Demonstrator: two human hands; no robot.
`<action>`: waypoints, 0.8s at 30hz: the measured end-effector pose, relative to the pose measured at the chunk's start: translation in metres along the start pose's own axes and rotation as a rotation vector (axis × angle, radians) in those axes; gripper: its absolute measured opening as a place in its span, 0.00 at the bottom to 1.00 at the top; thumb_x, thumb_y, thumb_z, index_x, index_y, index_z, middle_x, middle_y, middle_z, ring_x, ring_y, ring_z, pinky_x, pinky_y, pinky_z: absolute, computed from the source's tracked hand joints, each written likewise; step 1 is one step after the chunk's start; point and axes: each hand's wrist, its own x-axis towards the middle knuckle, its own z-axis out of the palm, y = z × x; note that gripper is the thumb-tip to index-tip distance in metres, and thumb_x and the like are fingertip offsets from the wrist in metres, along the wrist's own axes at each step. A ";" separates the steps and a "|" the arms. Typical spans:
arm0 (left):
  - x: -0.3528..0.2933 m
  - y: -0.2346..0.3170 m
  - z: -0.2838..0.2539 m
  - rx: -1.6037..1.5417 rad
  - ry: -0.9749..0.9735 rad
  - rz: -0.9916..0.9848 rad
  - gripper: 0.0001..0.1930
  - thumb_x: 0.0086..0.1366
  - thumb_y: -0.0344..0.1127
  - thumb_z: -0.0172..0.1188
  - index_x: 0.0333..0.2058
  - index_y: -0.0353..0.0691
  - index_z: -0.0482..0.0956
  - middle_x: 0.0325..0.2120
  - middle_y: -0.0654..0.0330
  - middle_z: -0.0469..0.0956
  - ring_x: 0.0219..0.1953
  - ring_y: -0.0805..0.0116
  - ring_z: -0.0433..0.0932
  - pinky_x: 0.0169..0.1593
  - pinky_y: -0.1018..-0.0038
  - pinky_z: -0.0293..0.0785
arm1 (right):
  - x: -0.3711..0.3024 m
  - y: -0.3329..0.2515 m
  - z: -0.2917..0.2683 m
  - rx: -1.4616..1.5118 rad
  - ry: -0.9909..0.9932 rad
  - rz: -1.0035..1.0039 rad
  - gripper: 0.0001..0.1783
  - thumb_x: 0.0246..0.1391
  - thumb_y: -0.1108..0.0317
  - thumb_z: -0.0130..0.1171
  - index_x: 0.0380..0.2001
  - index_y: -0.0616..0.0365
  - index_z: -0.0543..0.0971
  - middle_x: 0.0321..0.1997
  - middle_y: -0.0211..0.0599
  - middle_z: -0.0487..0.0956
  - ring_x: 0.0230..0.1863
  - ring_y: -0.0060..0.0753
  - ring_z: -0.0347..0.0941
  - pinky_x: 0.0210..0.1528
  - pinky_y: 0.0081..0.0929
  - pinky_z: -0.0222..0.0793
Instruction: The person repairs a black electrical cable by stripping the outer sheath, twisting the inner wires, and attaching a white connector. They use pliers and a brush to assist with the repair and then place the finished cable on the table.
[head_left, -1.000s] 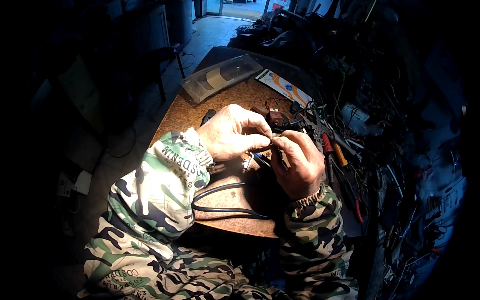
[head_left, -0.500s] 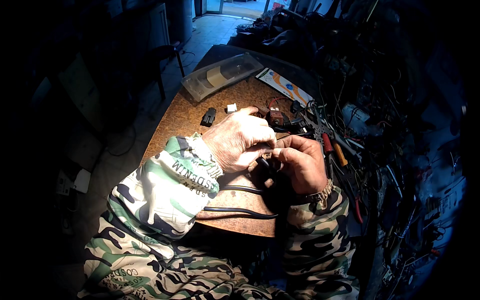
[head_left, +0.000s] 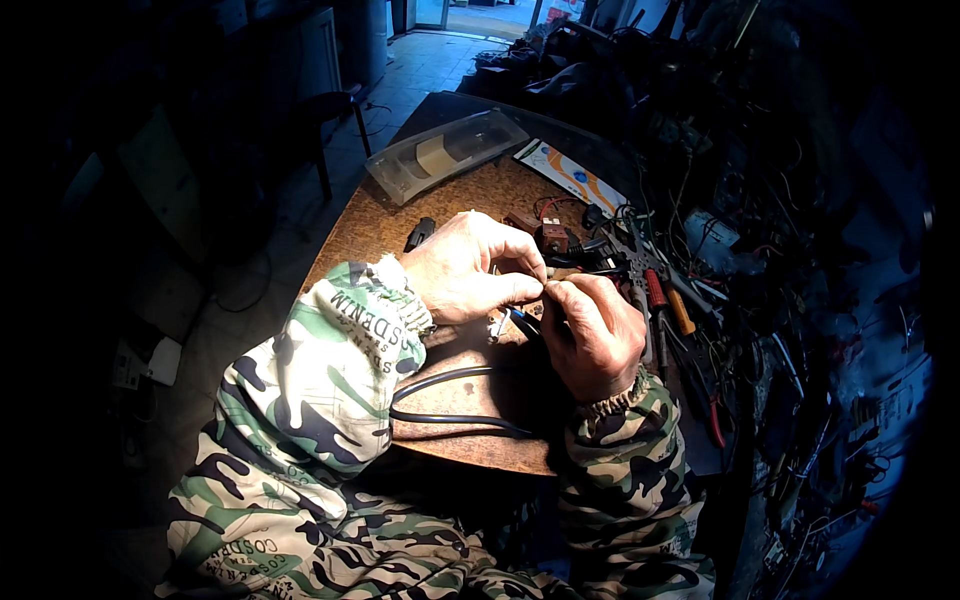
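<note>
My left hand (head_left: 470, 272) reaches in from the left, its thumb and forefinger closed in a pinch. Against those fingertips my right hand (head_left: 597, 335) pinches as well, thumb to forefinger. Whatever small piece lies between the fingertips is too little to make out. Just below the pinch a bluish-black wire end (head_left: 523, 320) shows beside the right hand. A small whitish piece (head_left: 497, 325) is next to it, its kind unclear. A black cable (head_left: 455, 419) lies looped on the brown wooden table (head_left: 480, 455), its right part lost in the shadow by my right hand.
Beyond my left hand lie a black connector (head_left: 420, 234) and a clear plastic tray (head_left: 405, 183). A white-and-orange box (head_left: 570, 172) sits farther right. Red-handled pliers (head_left: 655, 287), an orange-handled tool (head_left: 682, 312), a brown block (head_left: 553, 236) and tangled wires crowd the right side.
Both hands have shifted slightly, and their fingertips now meet a little farther from me. My left hand now covers the white block, and the cable loop on the table has moved left.
</note>
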 end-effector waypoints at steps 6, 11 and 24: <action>0.001 0.004 0.006 0.169 0.072 0.098 0.04 0.57 0.27 0.68 0.32 0.41 0.84 0.27 0.59 0.83 0.31 0.63 0.80 0.53 0.62 0.70 | 0.001 0.000 -0.008 0.094 -0.126 0.130 0.10 0.47 0.82 0.64 0.35 0.65 0.78 0.30 0.47 0.78 0.28 0.45 0.78 0.29 0.31 0.73; 0.002 -0.005 0.010 0.434 0.113 0.426 0.06 0.56 0.29 0.67 0.32 0.42 0.80 0.25 0.58 0.77 0.33 0.54 0.78 0.51 0.58 0.71 | 0.002 0.013 -0.019 0.949 -0.407 0.921 0.06 0.61 0.72 0.57 0.33 0.65 0.76 0.22 0.31 0.74 0.22 0.24 0.70 0.23 0.22 0.64; -0.002 0.010 0.010 0.055 -0.024 -0.050 0.11 0.60 0.24 0.66 0.42 0.35 0.79 0.30 0.58 0.82 0.35 0.71 0.82 0.45 0.76 0.79 | 0.000 0.013 -0.021 0.929 -0.312 0.923 0.07 0.61 0.72 0.61 0.38 0.67 0.78 0.26 0.30 0.77 0.21 0.16 0.70 0.23 0.15 0.63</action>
